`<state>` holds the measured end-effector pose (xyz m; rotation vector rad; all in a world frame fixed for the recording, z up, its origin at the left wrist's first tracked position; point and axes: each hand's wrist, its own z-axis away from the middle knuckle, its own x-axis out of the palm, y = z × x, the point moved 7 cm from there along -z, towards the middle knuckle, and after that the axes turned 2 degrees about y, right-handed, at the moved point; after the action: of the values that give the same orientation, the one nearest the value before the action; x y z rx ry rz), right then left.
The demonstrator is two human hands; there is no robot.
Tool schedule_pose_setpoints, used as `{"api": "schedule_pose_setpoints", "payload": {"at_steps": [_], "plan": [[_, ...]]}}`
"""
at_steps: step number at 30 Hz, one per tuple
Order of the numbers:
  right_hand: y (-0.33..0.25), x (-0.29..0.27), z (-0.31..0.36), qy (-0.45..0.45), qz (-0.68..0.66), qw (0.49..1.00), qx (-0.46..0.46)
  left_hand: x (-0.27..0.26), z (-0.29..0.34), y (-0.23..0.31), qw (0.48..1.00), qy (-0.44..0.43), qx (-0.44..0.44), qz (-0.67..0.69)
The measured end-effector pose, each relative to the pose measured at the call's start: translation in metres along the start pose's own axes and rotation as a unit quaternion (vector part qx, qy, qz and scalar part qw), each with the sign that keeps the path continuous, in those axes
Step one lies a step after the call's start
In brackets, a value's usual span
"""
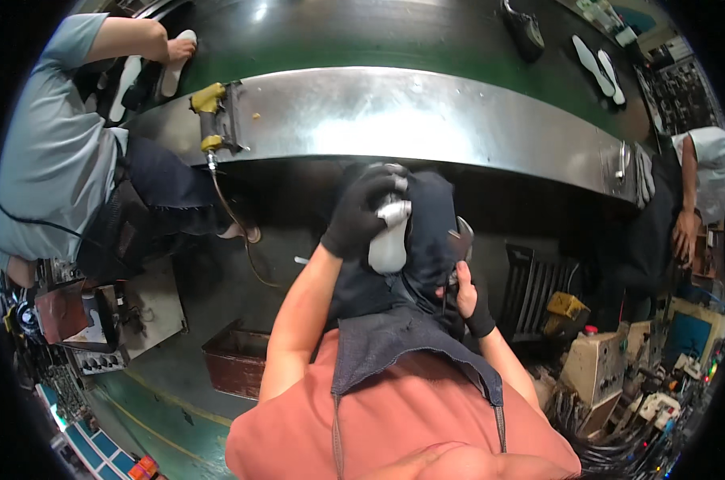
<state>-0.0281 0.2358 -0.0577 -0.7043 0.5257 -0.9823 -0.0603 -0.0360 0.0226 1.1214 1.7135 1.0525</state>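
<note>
On my lap lies a pale, sole-shaped shoe piece [388, 250], its rounded end toward me. My left hand [370, 210], in a dark glove with whitish fingertips, is closed over its far part, which the fingers hide. Beside my right thigh, my right hand [468, 300] is closed around a metal hand tool [460, 238]. The tool's dark head points up and away from me; it resembles pincers, but the exact kind is unclear. A dark glove covers part of this hand, leaving the thumb bare.
Ahead runs a steel bench edge [338, 112] beside a green belt [426, 40]. A yellow air tool [209, 108] hangs there on a hose. A dark shoe [524, 32] and white soles [593, 68] lie on the belt. Co-workers sit at both sides; a brown box [236, 362] stands left.
</note>
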Motion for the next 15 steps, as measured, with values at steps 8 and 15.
{"api": "schedule_pose_setpoints", "payload": {"at_steps": [8, 15], "plan": [[-0.046, 0.048, -0.022, -0.147, -0.02, 0.978, -0.147, 0.042, -0.035, -0.064, 0.984, -0.06, -0.12, 0.121], [-0.076, 0.042, -0.041, -0.276, -0.127, 0.953, 0.025, 0.049, -0.029, -0.045, 0.954, -0.01, -0.207, 0.218]]}}
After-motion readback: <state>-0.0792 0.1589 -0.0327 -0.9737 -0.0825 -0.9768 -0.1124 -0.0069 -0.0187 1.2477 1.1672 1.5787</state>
